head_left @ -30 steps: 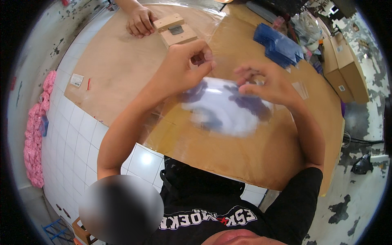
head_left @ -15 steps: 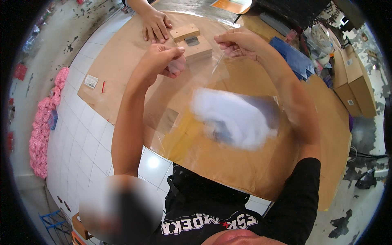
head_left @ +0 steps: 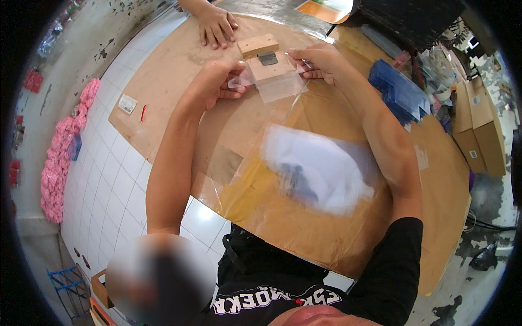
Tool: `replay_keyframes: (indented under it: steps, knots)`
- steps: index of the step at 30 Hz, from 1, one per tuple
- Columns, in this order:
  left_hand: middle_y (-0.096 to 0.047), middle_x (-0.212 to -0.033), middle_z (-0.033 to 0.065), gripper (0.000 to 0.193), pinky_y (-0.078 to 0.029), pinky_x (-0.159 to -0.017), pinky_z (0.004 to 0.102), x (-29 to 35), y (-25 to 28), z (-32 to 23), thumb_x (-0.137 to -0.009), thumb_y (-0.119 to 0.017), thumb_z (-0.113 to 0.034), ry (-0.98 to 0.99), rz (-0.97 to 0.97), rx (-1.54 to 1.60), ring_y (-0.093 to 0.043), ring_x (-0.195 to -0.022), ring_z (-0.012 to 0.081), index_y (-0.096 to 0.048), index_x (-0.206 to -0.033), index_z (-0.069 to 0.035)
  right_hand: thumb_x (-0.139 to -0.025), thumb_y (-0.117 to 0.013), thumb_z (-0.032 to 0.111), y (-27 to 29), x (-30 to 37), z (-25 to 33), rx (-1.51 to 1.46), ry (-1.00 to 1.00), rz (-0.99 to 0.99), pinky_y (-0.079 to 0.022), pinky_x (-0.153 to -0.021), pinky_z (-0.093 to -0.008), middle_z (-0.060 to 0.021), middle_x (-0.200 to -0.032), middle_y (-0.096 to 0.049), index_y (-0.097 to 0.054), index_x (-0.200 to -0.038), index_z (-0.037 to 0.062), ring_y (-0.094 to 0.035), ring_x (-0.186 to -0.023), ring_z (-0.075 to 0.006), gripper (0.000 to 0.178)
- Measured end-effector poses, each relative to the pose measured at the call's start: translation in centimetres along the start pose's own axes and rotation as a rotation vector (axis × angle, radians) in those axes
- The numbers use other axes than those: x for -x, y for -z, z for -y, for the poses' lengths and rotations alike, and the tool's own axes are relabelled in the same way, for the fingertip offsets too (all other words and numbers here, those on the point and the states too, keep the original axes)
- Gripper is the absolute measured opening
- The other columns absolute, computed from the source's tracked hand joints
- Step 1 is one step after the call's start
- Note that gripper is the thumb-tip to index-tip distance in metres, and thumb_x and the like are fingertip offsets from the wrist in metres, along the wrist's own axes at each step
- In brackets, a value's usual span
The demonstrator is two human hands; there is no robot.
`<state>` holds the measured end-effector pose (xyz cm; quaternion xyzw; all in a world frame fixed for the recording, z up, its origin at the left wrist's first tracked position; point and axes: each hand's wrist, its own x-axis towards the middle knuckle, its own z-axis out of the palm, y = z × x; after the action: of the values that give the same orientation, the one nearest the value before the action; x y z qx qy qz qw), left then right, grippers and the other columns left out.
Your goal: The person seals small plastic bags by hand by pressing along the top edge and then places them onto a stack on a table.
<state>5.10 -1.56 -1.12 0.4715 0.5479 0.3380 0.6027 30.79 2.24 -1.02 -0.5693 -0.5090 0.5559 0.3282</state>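
Note:
My left hand (head_left: 220,84) pinches one side of a clear plastic sheet or bag, seen as thin film (head_left: 284,89) across the front of a wooden block (head_left: 274,69). The opposite side of the film is between the fingers of my right hand (head_left: 319,62). The block has a raised wooden back bar and a small dark grey plate (head_left: 267,58) on top. At its far left, another person's hand (head_left: 216,27) lies flat on the brown-covered table (head_left: 217,130). Closer to me rests a white, blurred, cloth-like bundle (head_left: 321,168) with a dark patch.
Blue flat plastic packs (head_left: 399,92) lie at the right, near clear bags (head_left: 437,68) and cardboard boxes (head_left: 478,125). A white label (head_left: 128,104) and a small red strip (head_left: 143,113) are on the left of the table. Pink bundles (head_left: 60,163) line the floor beyond.
Both hands have come to either side of the wooden block, and the clear film now spreads across its front. My view has shifted slightly. The other person's hand stays flat on the table.

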Motion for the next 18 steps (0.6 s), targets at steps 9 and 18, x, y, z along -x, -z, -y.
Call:
replay_keyframes:
  steps: [9, 18]
  knots:
    - [-0.063, -0.086, 0.0044, 0.03, -0.057, -0.066, 0.0261, -0.6, 0.7, 0.5, -0.091, -0.066, -0.033, -0.064, -0.005, 0.064, -0.062, -0.071, 0.0133, -0.065, -0.101, -0.004, -0.086, -0.077, 0.022, 0.0, 0.3, 0.3, -0.178, -0.03, -0.053, -0.054, -0.062, -0.0237, -0.0046, -0.088, -0.067, -0.061, -0.107, 0.0034, -0.063, -0.068, -0.0093, 0.032]
    - [-0.065, -0.087, 0.0072, 0.025, -0.059, -0.068, 0.0259, -1.0, 1.0, 1.1, -0.091, -0.069, -0.024, -0.156, 0.0, 0.069, -0.065, -0.074, 0.0135, -0.067, -0.094, 0.001, -0.087, -0.073, 0.014, 0.0, 0.0, -0.5, -0.163, 0.048, -0.08, -0.055, -0.065, -0.0248, -0.0064, -0.094, -0.069, -0.055, -0.116, 0.004, -0.067, -0.076, -0.0117, 0.035]
